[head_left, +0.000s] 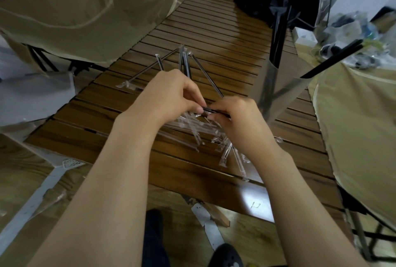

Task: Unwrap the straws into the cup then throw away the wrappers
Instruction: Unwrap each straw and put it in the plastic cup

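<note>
Pinching black straw (206, 110), both hands (205, 112), wrappers (199, 129) below

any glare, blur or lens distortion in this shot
Head view: glare streaks the slatted table at its far end; wide-angle bending curves the clear cup and the frame edges; the hands are slightly soft, and the clear wrappers blur together.

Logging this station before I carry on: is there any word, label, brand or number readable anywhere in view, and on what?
None: no text can be read in this frame.
Table: only a faint scratched mark near its front edge, not readable as a letter or number.
Wrappers and clear cup: transparent, no print visible.
White box and bags at far right: too small and blurred to read.
</note>
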A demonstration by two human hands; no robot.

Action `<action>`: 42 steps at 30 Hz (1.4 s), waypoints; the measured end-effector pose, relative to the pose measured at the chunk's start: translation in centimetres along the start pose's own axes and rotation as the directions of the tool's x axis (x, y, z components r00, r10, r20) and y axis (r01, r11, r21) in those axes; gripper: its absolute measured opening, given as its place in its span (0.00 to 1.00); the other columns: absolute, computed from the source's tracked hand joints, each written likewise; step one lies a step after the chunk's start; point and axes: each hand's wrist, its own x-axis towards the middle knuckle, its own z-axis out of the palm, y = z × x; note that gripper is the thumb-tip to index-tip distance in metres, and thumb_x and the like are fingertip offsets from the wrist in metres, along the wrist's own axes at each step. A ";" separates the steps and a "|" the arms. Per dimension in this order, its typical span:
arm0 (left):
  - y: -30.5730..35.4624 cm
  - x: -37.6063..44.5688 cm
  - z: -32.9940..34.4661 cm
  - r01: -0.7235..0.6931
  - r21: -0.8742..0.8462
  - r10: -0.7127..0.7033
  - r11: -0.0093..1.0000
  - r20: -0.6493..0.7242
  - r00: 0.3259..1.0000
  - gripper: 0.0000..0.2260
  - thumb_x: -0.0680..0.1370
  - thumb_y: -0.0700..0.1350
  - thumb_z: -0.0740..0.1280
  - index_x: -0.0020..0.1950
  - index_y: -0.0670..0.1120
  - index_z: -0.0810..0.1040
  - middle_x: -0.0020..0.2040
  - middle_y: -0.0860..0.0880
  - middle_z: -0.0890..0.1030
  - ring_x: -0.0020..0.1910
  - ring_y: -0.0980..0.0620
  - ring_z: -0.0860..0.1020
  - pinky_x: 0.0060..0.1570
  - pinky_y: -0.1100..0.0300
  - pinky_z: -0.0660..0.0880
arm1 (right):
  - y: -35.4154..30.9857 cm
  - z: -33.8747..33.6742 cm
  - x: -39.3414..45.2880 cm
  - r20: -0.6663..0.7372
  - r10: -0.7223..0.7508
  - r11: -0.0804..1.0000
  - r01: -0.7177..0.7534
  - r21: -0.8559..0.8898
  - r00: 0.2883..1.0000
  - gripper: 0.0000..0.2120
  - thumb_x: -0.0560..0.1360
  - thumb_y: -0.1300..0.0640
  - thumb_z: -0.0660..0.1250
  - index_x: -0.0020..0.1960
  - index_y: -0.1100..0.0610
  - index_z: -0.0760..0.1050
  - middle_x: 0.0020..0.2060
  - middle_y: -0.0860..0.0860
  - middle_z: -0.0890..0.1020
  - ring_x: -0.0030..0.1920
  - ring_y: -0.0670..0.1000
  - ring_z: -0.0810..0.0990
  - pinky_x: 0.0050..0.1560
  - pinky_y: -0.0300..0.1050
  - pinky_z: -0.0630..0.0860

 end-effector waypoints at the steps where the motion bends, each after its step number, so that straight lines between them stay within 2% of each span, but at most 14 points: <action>1: 0.1 0.0 0.1 -0.009 0.002 0.009 1.000 -0.001 1.000 0.05 0.73 0.47 0.74 0.45 0.57 0.85 0.42 0.60 0.82 0.45 0.64 0.78 0.50 0.66 0.71 | 0.1 -0.1 0.0 0.031 0.018 1.000 -0.018 0.014 0.999 0.12 0.79 0.54 0.63 0.58 0.54 0.80 0.44 0.49 0.81 0.45 0.47 0.78 0.49 0.43 0.76; 4: 0.1 0.2 0.3 -0.009 0.002 0.009 1.000 0.004 1.000 0.04 0.74 0.49 0.72 0.46 0.59 0.84 0.44 0.61 0.81 0.47 0.64 0.77 0.56 0.59 0.73 | 0.2 -0.2 0.0 0.034 0.060 0.998 -0.061 0.014 0.998 0.11 0.79 0.54 0.62 0.56 0.55 0.81 0.40 0.47 0.79 0.40 0.46 0.76 0.45 0.38 0.74; 7: 0.2 0.3 0.4 0.000 0.018 0.000 1.000 0.000 1.000 0.04 0.76 0.51 0.71 0.48 0.58 0.84 0.46 0.60 0.83 0.49 0.61 0.79 0.60 0.53 0.75 | 0.1 -0.2 0.1 -0.012 0.093 0.996 -0.093 0.003 0.996 0.09 0.78 0.56 0.64 0.54 0.54 0.82 0.42 0.50 0.83 0.42 0.49 0.80 0.48 0.46 0.78; 10: 0.1 0.3 0.5 0.008 0.035 -0.008 0.999 0.009 1.000 0.05 0.77 0.53 0.68 0.50 0.58 0.83 0.39 0.60 0.83 0.44 0.63 0.80 0.61 0.48 0.76 | 0.2 0.2 0.1 -0.067 0.091 0.996 -0.091 0.015 0.994 0.09 0.78 0.57 0.65 0.54 0.54 0.82 0.40 0.51 0.83 0.40 0.49 0.79 0.46 0.48 0.79; 12: 0.1 0.4 0.5 0.011 0.052 -0.012 0.999 0.020 1.000 0.05 0.79 0.54 0.66 0.49 0.59 0.83 0.36 0.59 0.83 0.42 0.65 0.79 0.61 0.47 0.75 | 0.2 0.2 0.1 -0.096 0.092 0.995 -0.088 0.050 0.991 0.08 0.77 0.57 0.65 0.53 0.54 0.83 0.40 0.51 0.83 0.39 0.50 0.80 0.45 0.49 0.79; 17: 0.5 0.4 0.5 -0.003 0.142 0.006 0.990 -0.021 1.000 0.15 0.81 0.58 0.60 0.38 0.57 0.80 0.31 0.58 0.79 0.35 0.63 0.78 0.64 0.47 0.70 | 0.6 -0.6 0.1 -0.160 0.055 0.993 -0.038 0.108 0.986 0.06 0.76 0.63 0.68 0.48 0.59 0.84 0.38 0.54 0.84 0.39 0.52 0.82 0.45 0.51 0.79; 20: 0.5 0.4 0.5 -0.026 0.172 0.038 0.985 -0.068 0.997 0.16 0.80 0.59 0.60 0.37 0.57 0.80 0.31 0.58 0.80 0.37 0.62 0.79 0.67 0.48 0.66 | 0.6 -0.8 -0.1 -0.202 0.029 0.990 0.000 0.140 0.979 0.05 0.75 0.63 0.68 0.44 0.61 0.84 0.35 0.53 0.83 0.37 0.51 0.82 0.43 0.51 0.80; 25: -0.3 0.5 0.0 -0.028 0.194 0.052 0.981 -0.124 0.991 0.07 0.77 0.59 0.65 0.44 0.61 0.82 0.37 0.64 0.81 0.52 0.61 0.78 0.71 0.48 0.60 | 0.6 -0.8 -0.1 -0.134 0.119 0.979 -0.094 0.182 0.984 0.06 0.76 0.60 0.68 0.50 0.57 0.83 0.38 0.47 0.82 0.40 0.46 0.80 0.47 0.44 0.78; 27: -0.5 0.5 -0.2 -0.024 0.193 0.049 0.981 -0.128 0.991 0.06 0.76 0.58 0.67 0.40 0.62 0.81 0.41 0.64 0.82 0.57 0.60 0.77 0.71 0.47 0.59 | 0.5 -0.9 -0.1 -0.110 0.122 0.978 -0.101 0.181 0.986 0.07 0.77 0.60 0.67 0.51 0.57 0.83 0.38 0.46 0.81 0.41 0.46 0.80 0.47 0.43 0.79; 30: -0.4 0.4 -0.2 -0.032 0.174 0.057 0.984 -0.139 0.989 0.07 0.75 0.56 0.69 0.37 0.64 0.79 0.43 0.64 0.82 0.56 0.61 0.77 0.72 0.46 0.60 | 0.3 -1.1 -0.1 -0.046 0.152 0.971 -0.141 0.195 0.987 0.07 0.78 0.59 0.66 0.51 0.56 0.83 0.38 0.48 0.82 0.41 0.47 0.81 0.47 0.44 0.79; 33: -0.5 0.5 0.0 -0.038 0.174 0.067 0.984 -0.162 0.985 0.02 0.75 0.55 0.70 0.43 0.62 0.83 0.39 0.67 0.78 0.56 0.60 0.77 0.72 0.46 0.60 | 0.4 -1.4 0.0 0.023 0.217 0.944 -0.216 0.250 0.976 0.07 0.78 0.58 0.65 0.48 0.55 0.83 0.37 0.49 0.82 0.38 0.46 0.80 0.45 0.44 0.80; 36: -0.5 0.4 0.0 -0.052 0.164 0.081 0.985 -0.177 0.981 0.02 0.74 0.54 0.72 0.45 0.62 0.83 0.37 0.67 0.76 0.57 0.59 0.77 0.72 0.46 0.60 | 0.4 -1.4 -0.1 0.060 0.256 0.908 -0.261 0.327 0.965 0.06 0.77 0.58 0.66 0.47 0.54 0.83 0.35 0.47 0.82 0.33 0.43 0.78 0.40 0.39 0.80; 38: -0.6 0.4 -0.1 -0.064 0.172 0.096 0.983 -0.182 0.979 0.03 0.73 0.54 0.72 0.46 0.62 0.83 0.40 0.66 0.79 0.58 0.59 0.76 0.72 0.49 0.58 | 0.5 -1.3 -0.2 0.075 0.280 0.874 -0.287 0.393 0.957 0.06 0.76 0.57 0.67 0.45 0.53 0.83 0.33 0.47 0.82 0.31 0.42 0.79 0.35 0.35 0.78; 42: -0.8 0.5 -0.2 -0.110 0.228 0.149 0.968 -0.162 0.976 0.05 0.72 0.55 0.73 0.46 0.64 0.83 0.39 0.67 0.77 0.59 0.56 0.74 0.69 0.49 0.59 | 0.9 -1.2 -0.4 0.182 0.284 0.804 -0.337 0.490 0.942 0.05 0.75 0.57 0.68 0.44 0.55 0.82 0.34 0.49 0.84 0.32 0.42 0.81 0.34 0.32 0.76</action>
